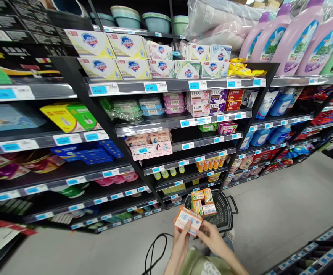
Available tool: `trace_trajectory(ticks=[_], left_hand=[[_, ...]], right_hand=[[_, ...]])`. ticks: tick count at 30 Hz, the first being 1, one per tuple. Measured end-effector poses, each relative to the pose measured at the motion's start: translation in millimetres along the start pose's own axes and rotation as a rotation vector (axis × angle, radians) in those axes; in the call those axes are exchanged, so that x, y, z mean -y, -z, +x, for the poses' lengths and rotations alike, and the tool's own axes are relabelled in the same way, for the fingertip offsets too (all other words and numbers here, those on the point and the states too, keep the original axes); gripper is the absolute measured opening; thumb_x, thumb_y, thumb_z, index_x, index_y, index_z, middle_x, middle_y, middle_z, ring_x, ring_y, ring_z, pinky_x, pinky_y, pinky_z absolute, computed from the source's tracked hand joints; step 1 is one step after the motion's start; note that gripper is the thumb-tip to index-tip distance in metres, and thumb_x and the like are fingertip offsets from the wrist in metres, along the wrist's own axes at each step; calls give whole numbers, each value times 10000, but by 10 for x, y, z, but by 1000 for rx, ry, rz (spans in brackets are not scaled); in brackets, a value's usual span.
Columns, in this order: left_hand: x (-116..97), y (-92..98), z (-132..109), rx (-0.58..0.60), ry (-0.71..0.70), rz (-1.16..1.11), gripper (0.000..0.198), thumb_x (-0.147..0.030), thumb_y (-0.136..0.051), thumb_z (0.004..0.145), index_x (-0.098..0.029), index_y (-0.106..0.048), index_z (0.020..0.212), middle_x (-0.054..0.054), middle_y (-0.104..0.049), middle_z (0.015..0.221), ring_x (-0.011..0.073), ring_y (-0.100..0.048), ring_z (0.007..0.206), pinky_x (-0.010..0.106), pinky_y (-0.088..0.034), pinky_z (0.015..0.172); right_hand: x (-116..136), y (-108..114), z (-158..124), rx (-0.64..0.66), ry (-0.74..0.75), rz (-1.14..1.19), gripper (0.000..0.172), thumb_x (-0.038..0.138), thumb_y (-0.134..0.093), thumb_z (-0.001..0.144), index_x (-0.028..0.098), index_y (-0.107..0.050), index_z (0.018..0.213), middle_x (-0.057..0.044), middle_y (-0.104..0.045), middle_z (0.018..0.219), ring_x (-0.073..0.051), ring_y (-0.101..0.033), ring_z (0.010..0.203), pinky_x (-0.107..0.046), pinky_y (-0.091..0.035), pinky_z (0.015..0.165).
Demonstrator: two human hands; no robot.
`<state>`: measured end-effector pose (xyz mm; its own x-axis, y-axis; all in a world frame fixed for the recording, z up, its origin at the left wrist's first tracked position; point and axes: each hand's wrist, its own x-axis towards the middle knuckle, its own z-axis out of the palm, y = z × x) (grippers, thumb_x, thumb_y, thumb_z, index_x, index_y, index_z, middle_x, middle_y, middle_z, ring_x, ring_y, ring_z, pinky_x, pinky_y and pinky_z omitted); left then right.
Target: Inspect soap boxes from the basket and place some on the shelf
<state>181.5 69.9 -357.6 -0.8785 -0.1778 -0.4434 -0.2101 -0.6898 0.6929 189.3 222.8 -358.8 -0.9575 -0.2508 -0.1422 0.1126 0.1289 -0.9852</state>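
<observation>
Low in the picture, both of my hands hold a small orange and white box (188,220). My left hand (181,237) grips its near left edge with the fingers curled. My right hand (210,237) pinches its right side. Just beyond the box sits a black shopping basket (225,214) on the floor. Several similar orange boxes (203,202) are stacked in the basket.
Black store shelves (166,86) run along the left and ahead, filled with soap boxes (132,57), LUX packs (209,101) and purple detergent bottles (298,42). A black cable (153,252) loops on the grey floor (283,214). Another shelf edge (320,252) stands at the lower right.
</observation>
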Motion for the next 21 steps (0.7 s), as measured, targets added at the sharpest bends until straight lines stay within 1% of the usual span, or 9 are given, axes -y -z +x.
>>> trace_trajectory(ticks=[1, 3, 6, 9, 11, 13, 16, 18, 21], left_hand=[[-4, -13, 2, 10, 0, -10, 726, -340, -991, 643, -261, -627, 1265, 54, -793, 1028, 211, -767, 865, 263, -602, 728], [6, -20, -1, 13, 14, -27, 728, -337, -993, 638, -269, -634, 1268, 62, -793, 1061, 222, -772, 880, 263, -604, 722], [49, 5, -10, -15, 59, -60, 664, -385, -992, 628, -246, -678, 1197, 86, -796, 1109, 252, -784, 936, 291, -620, 762], [98, 33, -14, -20, 79, -85, 648, -406, -993, 620, -209, -702, 1164, 117, -797, 1141, 273, -785, 988, 319, -627, 830], [121, 40, -14, -20, 79, -92, 672, -409, -995, 618, -187, -704, 1182, 140, -794, 1164, 284, -783, 1011, 330, -627, 859], [132, 40, -15, -24, 83, -94, 716, -418, -992, 620, -175, -700, 1227, 151, -794, 1162, 294, -781, 1020, 335, -628, 865], [126, 34, -27, -25, 93, -93, 750, -423, -977, 645, -170, -687, 1288, 154, -801, 1122, 301, -784, 991, 336, -632, 823], [108, 23, -46, -25, 97, -93, 728, -411, -966, 673, -178, -681, 1301, 147, -805, 1104, 297, -785, 977, 339, -633, 818], [68, -9, -81, -18, 100, -102, 696, -386, -963, 685, -199, -679, 1292, 130, -808, 1101, 289, -784, 993, 337, -634, 848]], right_hand=[[-27, -58, -11, -19, 0, 38, 512, 687, -663, 913, 193, -693, 1046, -65, -738, 920, -167, -647, 656, -258, -521, 577], [-76, -150, -21, -77, -14, 135, 538, 717, -658, 902, 196, -662, 1036, -58, -717, 903, -158, -646, 635, -248, -512, 545], [-105, -173, -10, -123, -50, 243, 592, 783, -616, 891, 206, -614, 1023, -20, -663, 803, -142, -620, 549, -219, -436, 462], [-80, -109, 9, -116, -30, 223, 577, 775, -586, 918, 199, -589, 882, 7, -610, 682, -124, -571, 510, -218, -416, 483], [-59, -82, 20, -115, -13, 210, 570, 762, -582, 930, 204, -552, 821, 17, -586, 645, -112, -535, 497, -222, -412, 500], [-48, -91, 29, -133, -19, 237, 569, 783, -581, 916, 216, -546, 885, 28, -584, 661, -108, -510, 484, -222, -400, 486], [-42, -141, 36, -160, -33, 258, 593, 813, -562, 903, 226, -545, 985, 45, -571, 662, -100, -460, 449, -221, -374, 454], [-36, -163, 33, -194, -7, 236, 558, 779, -560, 929, 221, -544, 931, 38, -571, 663, -98, -454, 464, -223, -375, 469], [-29, -163, 28, -247, 25, 211, 521, 724, -594, 945, 218, -524, 840, 26, -576, 666, -106, -480, 505, -229, -396, 506]])
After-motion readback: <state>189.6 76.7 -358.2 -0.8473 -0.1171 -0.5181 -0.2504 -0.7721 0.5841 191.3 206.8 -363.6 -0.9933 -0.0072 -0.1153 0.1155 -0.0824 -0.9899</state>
